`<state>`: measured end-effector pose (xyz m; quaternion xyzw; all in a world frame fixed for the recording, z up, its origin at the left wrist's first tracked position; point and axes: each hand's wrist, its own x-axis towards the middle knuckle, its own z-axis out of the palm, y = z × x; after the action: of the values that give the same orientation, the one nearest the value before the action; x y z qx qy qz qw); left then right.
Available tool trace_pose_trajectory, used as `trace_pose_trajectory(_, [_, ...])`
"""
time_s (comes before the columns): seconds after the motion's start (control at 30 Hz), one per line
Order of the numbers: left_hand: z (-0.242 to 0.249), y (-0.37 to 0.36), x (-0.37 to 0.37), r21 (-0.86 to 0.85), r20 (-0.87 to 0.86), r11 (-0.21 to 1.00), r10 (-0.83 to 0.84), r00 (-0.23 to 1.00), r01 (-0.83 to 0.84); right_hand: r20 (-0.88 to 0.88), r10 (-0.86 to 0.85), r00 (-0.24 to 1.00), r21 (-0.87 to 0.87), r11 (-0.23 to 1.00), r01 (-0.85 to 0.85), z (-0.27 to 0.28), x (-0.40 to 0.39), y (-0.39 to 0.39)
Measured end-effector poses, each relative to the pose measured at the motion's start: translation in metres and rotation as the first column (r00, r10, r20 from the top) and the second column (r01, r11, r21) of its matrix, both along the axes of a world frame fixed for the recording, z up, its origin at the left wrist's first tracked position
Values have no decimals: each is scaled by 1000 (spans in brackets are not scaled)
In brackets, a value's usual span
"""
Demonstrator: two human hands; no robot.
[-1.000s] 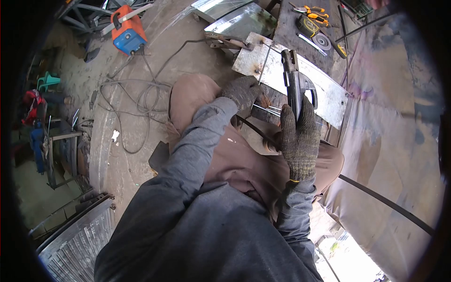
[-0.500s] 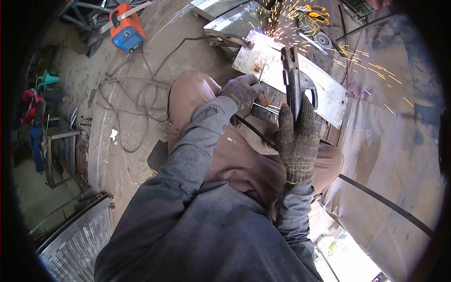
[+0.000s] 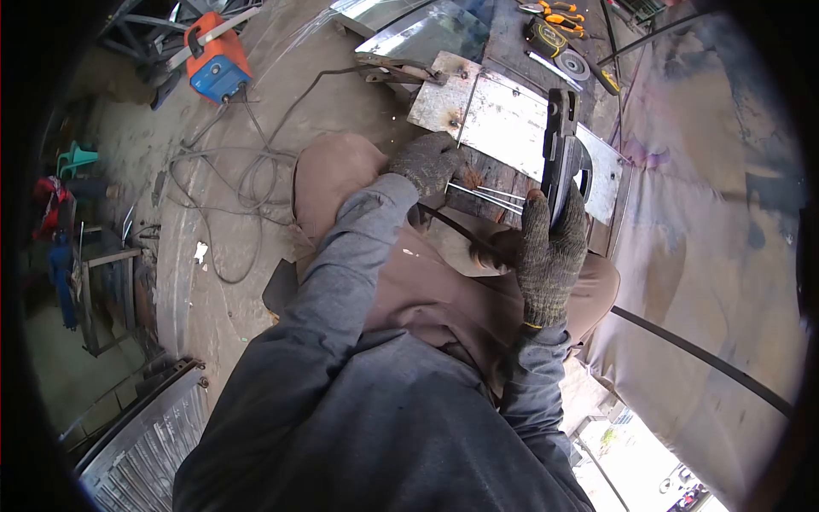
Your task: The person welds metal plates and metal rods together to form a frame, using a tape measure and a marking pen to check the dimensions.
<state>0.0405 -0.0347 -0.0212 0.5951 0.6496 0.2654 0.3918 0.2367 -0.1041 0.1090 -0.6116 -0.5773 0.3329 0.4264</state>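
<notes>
My right hand (image 3: 554,260), in a grey knit glove, grips a black welding electrode holder (image 3: 563,145) above the right part of a metal plate (image 3: 503,115). My left hand (image 3: 426,164), gloved too, rests by the plate's lower left edge with its fingers curled; whatever they hold, if anything, is hidden. A thin dark line crosses the plate near its left end, beside brownish weld spots. Several thin welding rods (image 3: 488,196) lie on the wooden surface just below the plate. A clamp (image 3: 401,68) touches the plate's upper left corner.
An orange and blue welding machine (image 3: 218,68) stands at upper left, its cables (image 3: 247,162) looped on the floor. Beyond the plate lie a tape measure (image 3: 546,37), orange-handled pliers (image 3: 563,19) and a grinding disc (image 3: 572,64). A grey sheet (image 3: 682,222) hangs at right.
The sparks that flew beyond the plate are gone. My right hand has moved slightly right with the holder. The view has shifted a little, and my left hand stays by the plate's edge.
</notes>
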Motion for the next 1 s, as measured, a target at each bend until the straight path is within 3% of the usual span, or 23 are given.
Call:
trace_pose_trajectory(0.23, [12, 1, -5, -74, 48, 996, -42, 998, 45, 56, -65, 996, -2, 998, 65, -34, 27, -5])
trace_pose_trajectory(0.33, [12, 0, -5, -47, 25, 998, -31, 999, 32, -51, -85, 995, -94, 992, 80, -27, 29, -9])
trace_pose_trajectory(0.43, [21, 0, -3, -102, 21, 994, -21, 1000, 23, -116, -77, 990, -31, 997, 74, -35, 35, -12])
trace_pose_trajectory(0.47, [23, -1, -3, -117, 7, 993, -16, 1000, 17, -25, -65, 998, -6, 998, 65, -37, 38, -12])
trace_pose_trajectory(0.57, [23, -4, -3, -105, -25, 994, -10, 1000, 7, -86, -62, 994, -62, 996, 57, -35, 42, -10])
trace_pose_trajectory(0.73, [30, -8, -3, -190, 140, 981, 64, 988, -36, -129, -91, 987, -126, 989, 74, -42, 48, -10])
trace_pose_trajectory(0.77, [26, -8, -5, -200, 129, 979, 60, 990, -33, -139, -97, 986, -137, 987, 78, -40, 49, -10])
trace_pose_trajectory(0.83, [19, -10, -8, -39, 129, 996, -72, 989, 78, -195, -90, 977, -204, 978, 49, -35, 50, -7])
trace_pose_trajectory(1.0, [45, -8, 2, -138, 154, 990, -8, 988, 29, -151, -106, 983, -146, 986, 84, -47, 53, -7])
